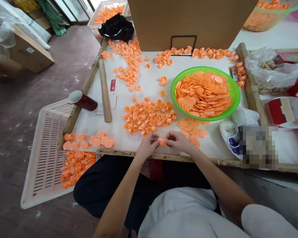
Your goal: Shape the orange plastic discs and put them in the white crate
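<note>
Head view shows both your hands brought together in front of you, nearer to you than the green bowl [205, 118] and off to its left. Your left forearm slants forward and inward to the right; your right forearm slants forward and inward to the left, so the two converge on one spot. Your left hand [148, 145] has its fingers curled, thumb and fingertips pinching one side of a small orange piece [163, 142]. Your right hand [178, 141] mirrors it, wrist bent, knuckles raised, thumb and fingertips gripping the other side. Both grasps are closed on that piece, which sits between your fingertips, near the table edge [131, 153] and nearer to you than the bowl; you cover so much of it that I cannot tell whether it is one part or two joined. Just left of the bowl, beyond your hands, stands a cluster of orange cups [149, 115]. Loose orange discs [191, 126] lie on your side of the bowl, close to your right hand, and a heap of discs [205, 92] fills the bowl itself.
</note>
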The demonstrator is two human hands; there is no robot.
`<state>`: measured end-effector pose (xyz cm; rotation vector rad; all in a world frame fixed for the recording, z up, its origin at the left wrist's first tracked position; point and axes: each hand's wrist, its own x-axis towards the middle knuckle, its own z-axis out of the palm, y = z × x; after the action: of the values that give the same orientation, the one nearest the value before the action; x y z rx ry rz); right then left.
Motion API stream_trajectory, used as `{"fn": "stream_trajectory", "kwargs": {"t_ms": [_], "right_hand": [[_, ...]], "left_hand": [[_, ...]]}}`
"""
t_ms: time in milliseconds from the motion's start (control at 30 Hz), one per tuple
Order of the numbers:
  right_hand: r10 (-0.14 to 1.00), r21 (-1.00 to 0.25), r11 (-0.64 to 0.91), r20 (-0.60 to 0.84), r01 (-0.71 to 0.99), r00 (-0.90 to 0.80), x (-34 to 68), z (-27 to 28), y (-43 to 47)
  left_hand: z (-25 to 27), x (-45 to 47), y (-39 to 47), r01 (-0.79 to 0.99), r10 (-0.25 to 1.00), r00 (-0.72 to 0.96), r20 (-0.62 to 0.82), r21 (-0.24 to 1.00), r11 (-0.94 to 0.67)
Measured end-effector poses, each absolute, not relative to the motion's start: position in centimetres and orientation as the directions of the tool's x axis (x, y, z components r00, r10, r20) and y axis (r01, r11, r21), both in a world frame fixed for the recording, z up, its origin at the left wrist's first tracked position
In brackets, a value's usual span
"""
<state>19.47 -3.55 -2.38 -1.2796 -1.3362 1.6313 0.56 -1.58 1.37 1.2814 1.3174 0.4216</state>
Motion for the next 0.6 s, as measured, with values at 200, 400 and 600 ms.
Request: {"fn": "stream_trajectory", "kwargs": {"t_ms": [200,400,600], "right_hand": [[0.91,-0.937,-0.307,-0.341,0.169,-0.237,19.1,-1.4,-3.9],[0.918,-0.925,-0.351,-0.37,0.146,-0.14,20.6,-2.1,-4.1],[0.914,-0.91,-0.36,-0.388,0.206,-0.115,19.2,-2.0,-3.7]], "left_hand": [[0.5,0.4,-2.0,0.537,0.914,0.237,-0.328,0.828,0.158],[0.9,0.2,-2.6,0.488,0.897,0.159,-0.411,0.823,0.291],[1.1,1.3,-2.5,0.423,0.88,0.209,-0.426,0.851,0.311]]}}
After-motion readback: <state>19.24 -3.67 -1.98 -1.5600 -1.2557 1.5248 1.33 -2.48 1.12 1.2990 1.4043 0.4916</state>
